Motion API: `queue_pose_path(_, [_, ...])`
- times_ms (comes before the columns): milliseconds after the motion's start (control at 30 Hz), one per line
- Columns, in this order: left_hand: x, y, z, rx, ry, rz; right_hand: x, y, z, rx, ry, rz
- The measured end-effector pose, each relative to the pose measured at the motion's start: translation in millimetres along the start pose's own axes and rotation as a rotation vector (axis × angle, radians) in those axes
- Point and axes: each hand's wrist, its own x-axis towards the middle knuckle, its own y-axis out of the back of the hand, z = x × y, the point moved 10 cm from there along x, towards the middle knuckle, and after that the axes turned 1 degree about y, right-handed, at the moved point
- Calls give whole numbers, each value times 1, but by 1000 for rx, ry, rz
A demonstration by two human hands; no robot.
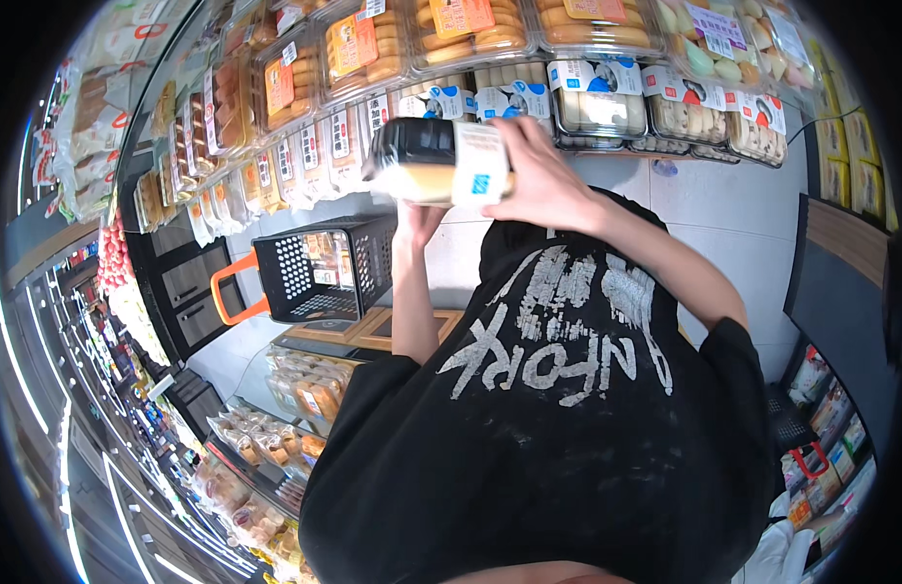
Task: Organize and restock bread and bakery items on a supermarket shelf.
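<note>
A plastic food package (422, 157) with a black upper part, a pale yellow lower part and a white label is held up before the shelf. Motion blur softens it. Around its right end are the fingers of my right hand (542, 175), with the thumb low on the label side. My left hand (420, 221) supports it from underneath, and its fingers are mostly hidden behind the package. Just beyond stand clear boxes of white pastries (600, 102) with printed sleeves.
Boxed finger-shaped cakes (469, 33) fill the upper shelf. To the left, a black shopping basket (312, 274) with an orange handle (239, 288) holds packaged goods. Bagged bread (316, 387) lies on a display at lower left. Yellow packs (849, 160) line the right.
</note>
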Motion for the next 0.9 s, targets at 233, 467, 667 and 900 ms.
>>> queue_pose_path(233, [-19, 63, -54, -49, 326, 193, 58, -125, 125, 78, -338, -391])
queue_pose_path(467, [5, 36, -31, 283, 26, 217, 36, -144, 160, 1294, -757, -374])
queue_pose_path(667, [57, 6, -13, 286, 58, 207, 37, -99, 196, 1237, -738, -97])
queue_pose_path(900, [123, 0, -24, 236, 1, 174, -26, -29, 223, 1277, -841, 377])
